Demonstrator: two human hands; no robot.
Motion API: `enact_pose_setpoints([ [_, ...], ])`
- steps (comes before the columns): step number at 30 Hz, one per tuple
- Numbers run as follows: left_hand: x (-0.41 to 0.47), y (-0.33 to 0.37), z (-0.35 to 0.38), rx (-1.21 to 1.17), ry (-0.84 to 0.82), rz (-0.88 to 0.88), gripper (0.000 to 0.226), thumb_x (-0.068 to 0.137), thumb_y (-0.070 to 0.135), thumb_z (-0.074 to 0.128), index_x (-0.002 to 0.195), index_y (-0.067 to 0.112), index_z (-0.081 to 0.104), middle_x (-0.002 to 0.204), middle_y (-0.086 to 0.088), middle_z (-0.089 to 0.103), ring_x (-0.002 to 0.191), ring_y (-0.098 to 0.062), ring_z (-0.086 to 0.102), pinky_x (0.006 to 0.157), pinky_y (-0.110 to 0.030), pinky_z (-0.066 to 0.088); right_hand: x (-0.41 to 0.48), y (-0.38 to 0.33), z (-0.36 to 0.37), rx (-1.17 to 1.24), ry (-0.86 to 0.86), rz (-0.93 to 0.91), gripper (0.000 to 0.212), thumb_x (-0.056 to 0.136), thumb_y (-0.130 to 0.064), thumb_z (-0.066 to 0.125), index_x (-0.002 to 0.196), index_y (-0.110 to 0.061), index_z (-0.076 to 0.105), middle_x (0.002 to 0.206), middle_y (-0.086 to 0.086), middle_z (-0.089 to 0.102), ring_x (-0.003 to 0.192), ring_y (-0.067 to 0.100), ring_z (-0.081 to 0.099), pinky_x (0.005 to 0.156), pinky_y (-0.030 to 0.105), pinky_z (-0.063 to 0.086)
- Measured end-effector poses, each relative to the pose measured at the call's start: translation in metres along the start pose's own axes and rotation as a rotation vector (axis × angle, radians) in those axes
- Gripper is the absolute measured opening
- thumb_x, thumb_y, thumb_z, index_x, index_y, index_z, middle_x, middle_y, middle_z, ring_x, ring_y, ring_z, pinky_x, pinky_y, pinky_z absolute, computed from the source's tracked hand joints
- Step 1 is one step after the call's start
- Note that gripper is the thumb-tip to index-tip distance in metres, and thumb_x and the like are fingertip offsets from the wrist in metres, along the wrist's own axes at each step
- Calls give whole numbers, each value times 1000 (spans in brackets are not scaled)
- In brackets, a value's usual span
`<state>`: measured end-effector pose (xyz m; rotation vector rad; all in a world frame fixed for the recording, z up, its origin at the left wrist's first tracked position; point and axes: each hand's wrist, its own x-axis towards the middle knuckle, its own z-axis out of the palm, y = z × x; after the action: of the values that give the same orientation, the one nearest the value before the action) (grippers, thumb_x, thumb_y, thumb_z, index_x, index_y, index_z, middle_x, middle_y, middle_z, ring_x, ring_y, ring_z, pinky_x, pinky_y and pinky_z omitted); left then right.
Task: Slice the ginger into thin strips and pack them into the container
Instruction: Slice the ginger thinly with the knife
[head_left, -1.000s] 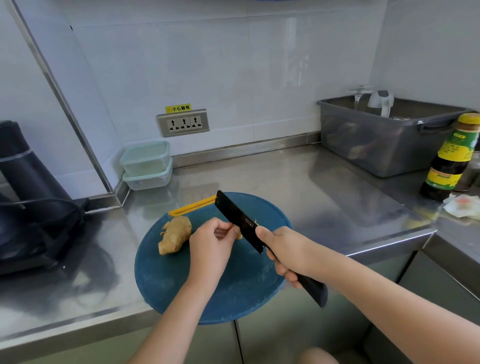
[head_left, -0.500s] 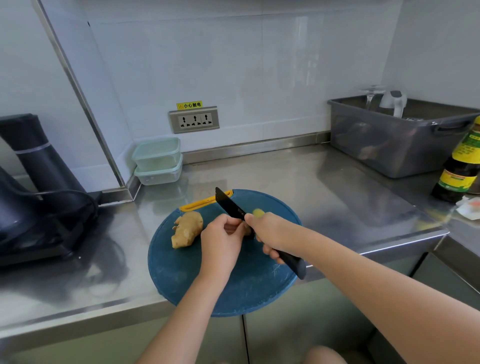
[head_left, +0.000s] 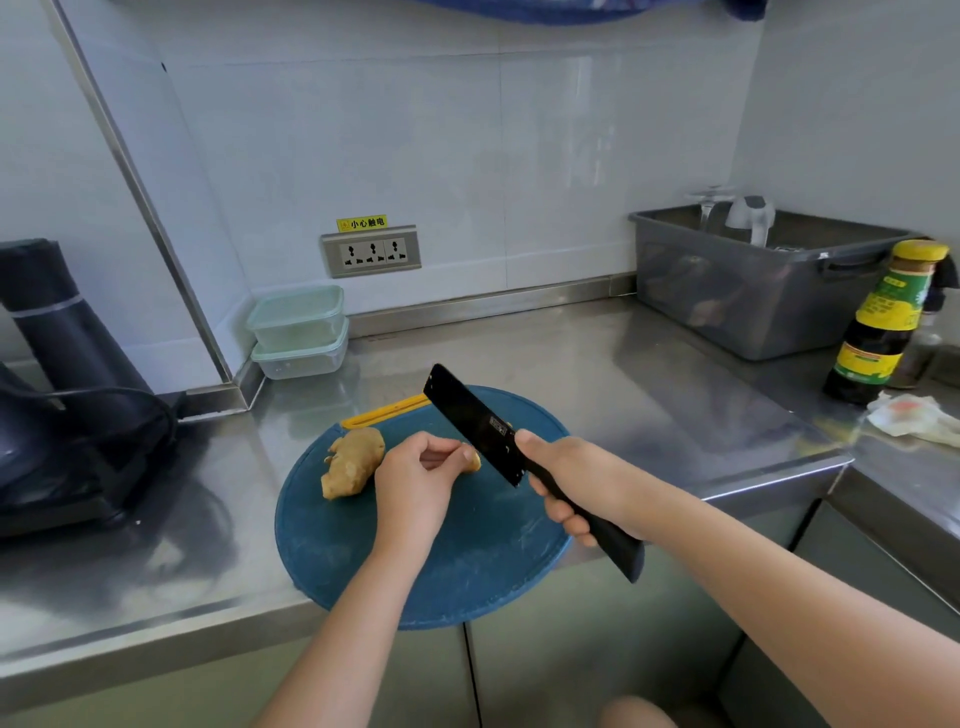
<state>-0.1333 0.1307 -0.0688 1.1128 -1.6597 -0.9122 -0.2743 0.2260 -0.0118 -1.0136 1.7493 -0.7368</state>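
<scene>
Head view: the left hand (head_left: 415, 486) sits on the cutting board (head_left: 467, 582), fingers curled and pinching a small piece of ginger (head_left: 472, 461), of which only the tip shows past the fingertips. The right hand (head_left: 569, 480) is wrapped tight round the black handle of a knife (head_left: 470, 421). The broad dark blade slants from this hand up toward the far edge of the bench (head_left: 597, 364), its flat face turned to the camera. The blade's heel is just beside the pinched piece; whether they touch cannot be told. The two hands are near each other, apart, with the blade between them.

Just left of the left hand lies the large ginger root (head_left: 353, 462), whole and unpeeled, resting on the board. The board is round and blue with a yellow strip (head_left: 384, 410) on its far side, and it overhangs the near edge of the bench.

In the far left corner of the bench stand two lidded clear containers (head_left: 298, 332), one stacked on the other, well apart from the board. A wall socket (head_left: 371, 252) is above them. A grey tub (head_left: 753, 301) stands in the far right corner, with a dark sauce bottle (head_left: 883, 322) and a crumpled wrapper (head_left: 914, 421) near the right edge. A black appliance (head_left: 62, 395) stands beyond the left edge.
</scene>
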Motion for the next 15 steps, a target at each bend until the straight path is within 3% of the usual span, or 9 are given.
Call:
enact_pose_setpoints([
  [15, 1, -4, -1, -10, 5, -27, 10, 81, 17, 75, 76, 24, 69, 71, 10, 71, 70, 1, 65, 68, -12, 47, 5, 8, 9, -44, 13, -120, 51, 99, -56, 29, 71, -13, 38, 47, 0, 34, 37, 15, 29, 37, 21, 31],
])
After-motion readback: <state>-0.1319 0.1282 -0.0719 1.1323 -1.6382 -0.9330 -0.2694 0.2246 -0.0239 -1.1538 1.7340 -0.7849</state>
